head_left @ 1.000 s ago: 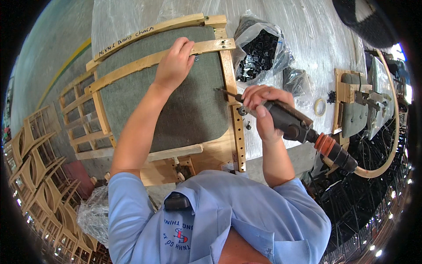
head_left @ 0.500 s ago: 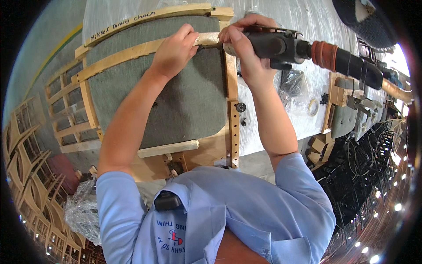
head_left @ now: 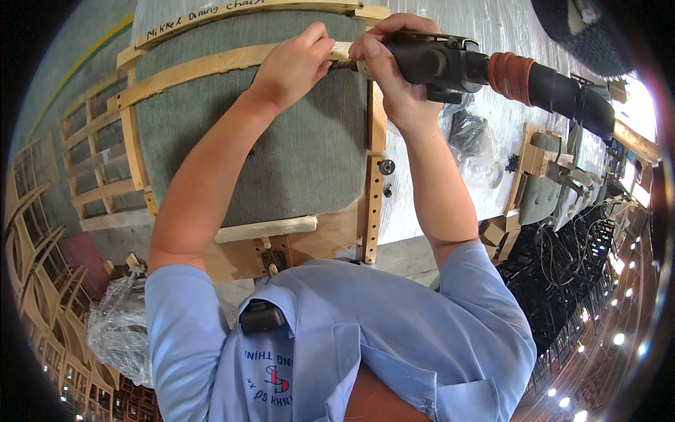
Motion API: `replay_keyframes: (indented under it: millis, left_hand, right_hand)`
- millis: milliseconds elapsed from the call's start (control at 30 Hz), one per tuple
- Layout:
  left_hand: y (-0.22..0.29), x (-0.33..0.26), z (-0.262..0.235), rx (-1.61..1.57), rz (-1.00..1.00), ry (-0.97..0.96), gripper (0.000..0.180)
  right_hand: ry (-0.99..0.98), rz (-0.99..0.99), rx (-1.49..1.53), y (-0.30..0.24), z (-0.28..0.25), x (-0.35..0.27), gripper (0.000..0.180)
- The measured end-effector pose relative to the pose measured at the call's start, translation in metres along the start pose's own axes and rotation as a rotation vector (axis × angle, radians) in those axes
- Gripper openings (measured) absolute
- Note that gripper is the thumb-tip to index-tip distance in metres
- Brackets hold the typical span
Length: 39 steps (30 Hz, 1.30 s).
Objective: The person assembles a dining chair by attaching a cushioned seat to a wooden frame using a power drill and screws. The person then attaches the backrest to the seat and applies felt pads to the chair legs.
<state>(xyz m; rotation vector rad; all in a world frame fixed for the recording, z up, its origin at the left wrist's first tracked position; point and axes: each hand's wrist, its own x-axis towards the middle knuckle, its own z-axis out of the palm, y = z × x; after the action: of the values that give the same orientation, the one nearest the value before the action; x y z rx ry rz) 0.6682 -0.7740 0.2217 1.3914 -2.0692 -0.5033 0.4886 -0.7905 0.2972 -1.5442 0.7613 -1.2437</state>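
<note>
The left hand (head_left: pixel 292 67), fingers curled together, was at the curved wooden slat (head_left: pixel 190 70) spanning the grey-green upholstered cushion (head_left: pixel 288 155); anything pinched was hidden. The right hand (head_left: pixel 397 77) clamped the black power driver (head_left: pixel 436 67), raised since a second earlier to the slat's right end. The cushion lay flat, round-cornered.

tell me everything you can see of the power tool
The power tool is mostly black, apparently metal and plastic, with an orange-red ribbed collar and a black sleeve behind it leading to a tan hose. The right hand wraps its front end. It lies nearly crosswise in the picture, its slim bit pointing toward the left hand, near the curved wooden slat. What its tip touches cannot be told.
</note>
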Motion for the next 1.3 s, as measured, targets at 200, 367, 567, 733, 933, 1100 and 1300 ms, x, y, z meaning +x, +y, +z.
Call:
replay_keyframes:
  millis: [200,367,567,733,933,1100,1300]
  left_hand:
    - [-0.010,-0.002,0.008,-0.039,0.065,0.102,0.020]
    - [-0.020,0.001,-0.002,-0.310,-0.147,-0.112,0.081]
    - [0.002,0.001,-0.006,-0.438,-0.225,0.075,0.084]
    - [0.003,0.002,-0.010,-0.203,-0.154,-0.018,0.026]
    - [0.001,-0.001,-0.008,-0.136,0.003,0.016,0.013]
    - [0.000,-0.003,-0.005,-0.163,-0.011,0.058,0.014]
    - [0.004,-0.003,-0.008,-0.307,-0.108,0.053,0.021]
  right_hand:
    - [-0.106,0.111,-0.332,-0.040,0.014,0.014,0.031]
    - [-0.123,-0.064,-0.297,-0.015,0.016,0.008,0.032]
    - [-0.181,-0.264,-0.309,-0.005,0.020,0.012,0.031]
    - [-0.097,-0.187,-0.477,-0.022,0.023,0.006,0.018]
    - [-0.045,-0.191,-0.526,-0.027,0.024,0.004,0.019]
    - [-0.038,-0.204,-0.536,-0.026,0.028,0.005,0.019]
    - [-0.026,-0.208,-0.543,-0.026,0.030,0.006,0.019]
